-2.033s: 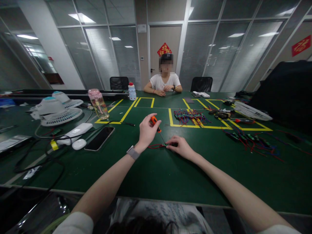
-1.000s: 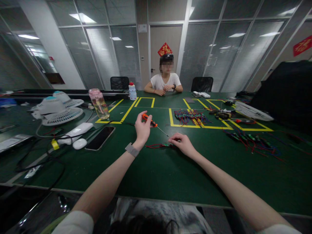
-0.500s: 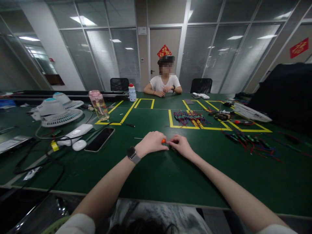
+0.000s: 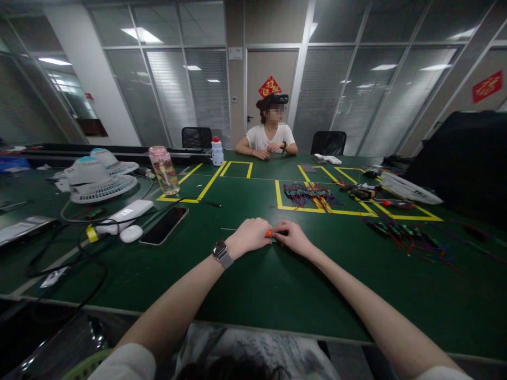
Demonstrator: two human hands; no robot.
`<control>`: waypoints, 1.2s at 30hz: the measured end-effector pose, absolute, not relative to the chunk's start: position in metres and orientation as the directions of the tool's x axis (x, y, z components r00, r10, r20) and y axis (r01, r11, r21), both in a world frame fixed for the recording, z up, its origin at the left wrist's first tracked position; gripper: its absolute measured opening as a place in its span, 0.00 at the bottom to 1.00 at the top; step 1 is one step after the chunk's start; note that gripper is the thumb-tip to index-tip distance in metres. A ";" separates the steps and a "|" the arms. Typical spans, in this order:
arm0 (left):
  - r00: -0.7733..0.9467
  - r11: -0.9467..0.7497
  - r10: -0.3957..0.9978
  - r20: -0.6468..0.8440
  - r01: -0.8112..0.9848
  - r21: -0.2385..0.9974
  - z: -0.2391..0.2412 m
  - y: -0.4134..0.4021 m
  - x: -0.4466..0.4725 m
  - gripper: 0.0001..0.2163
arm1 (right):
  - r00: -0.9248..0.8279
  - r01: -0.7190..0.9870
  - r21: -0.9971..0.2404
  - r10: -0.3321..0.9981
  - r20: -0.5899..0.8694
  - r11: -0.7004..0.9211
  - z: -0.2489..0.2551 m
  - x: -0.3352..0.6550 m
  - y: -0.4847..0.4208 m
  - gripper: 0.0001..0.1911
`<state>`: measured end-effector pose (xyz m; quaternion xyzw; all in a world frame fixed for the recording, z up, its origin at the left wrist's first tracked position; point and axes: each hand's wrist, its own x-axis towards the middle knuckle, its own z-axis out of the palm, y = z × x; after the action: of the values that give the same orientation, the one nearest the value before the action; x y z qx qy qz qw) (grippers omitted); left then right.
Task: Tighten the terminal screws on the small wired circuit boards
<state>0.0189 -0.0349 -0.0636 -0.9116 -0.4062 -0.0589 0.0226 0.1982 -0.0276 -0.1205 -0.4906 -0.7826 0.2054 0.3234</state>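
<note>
My left hand (image 4: 251, 236) is closed around an orange-handled screwdriver (image 4: 269, 233). Its thin metal shaft juts out to the left past my knuckles, and the orange end shows by the fingertips. Close against it, my right hand (image 4: 293, 238) pinches with thumb and fingers at a small green circuit board (image 4: 273, 240), mostly hidden beneath the fingertips. Both hands rest low over the green table (image 4: 253, 290), their fingertips almost touching. Beyond them lies a bundle of small wired circuit boards (image 4: 311, 195); more wired boards (image 4: 412, 235) are spread to the right.
Left are a phone (image 4: 164, 226), a white case (image 4: 131, 234), a power bank (image 4: 125, 215), cables, a pink-lided bottle (image 4: 164, 171) and white fans (image 4: 103, 187). At right lie a red-and-black tool (image 4: 398, 204) and a white fan grille (image 4: 412, 187). A person (image 4: 270, 140) sits opposite.
The view has tilted slightly. My right hand has drawn its fingers closer together beside the orange handle, and a bit of green now shows under the fingertips.
</note>
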 end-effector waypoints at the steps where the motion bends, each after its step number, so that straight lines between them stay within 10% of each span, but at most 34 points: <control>1: 0.664 -0.671 0.736 0.132 0.742 0.007 -0.064 -0.035 0.019 0.10 | -0.325 0.631 -0.643 0.900 0.290 0.435 -0.120 0.199 -0.028 0.08; 29: 0.604 -0.638 0.765 0.224 0.759 0.128 -0.068 -0.025 0.017 0.08 | -0.438 0.637 -0.591 0.863 0.251 0.495 -0.102 0.217 -0.035 0.38; 36: 0.607 -0.638 0.763 0.220 0.761 0.113 -0.075 -0.024 0.018 0.08 | -0.412 0.667 -0.527 0.850 0.328 0.527 -0.101 0.216 -0.037 0.30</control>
<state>0.0181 -0.0238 -0.0754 -0.8964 -0.4253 -0.1246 -0.0040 0.2162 -0.0365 -0.1007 -0.4596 -0.8251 0.1594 0.2874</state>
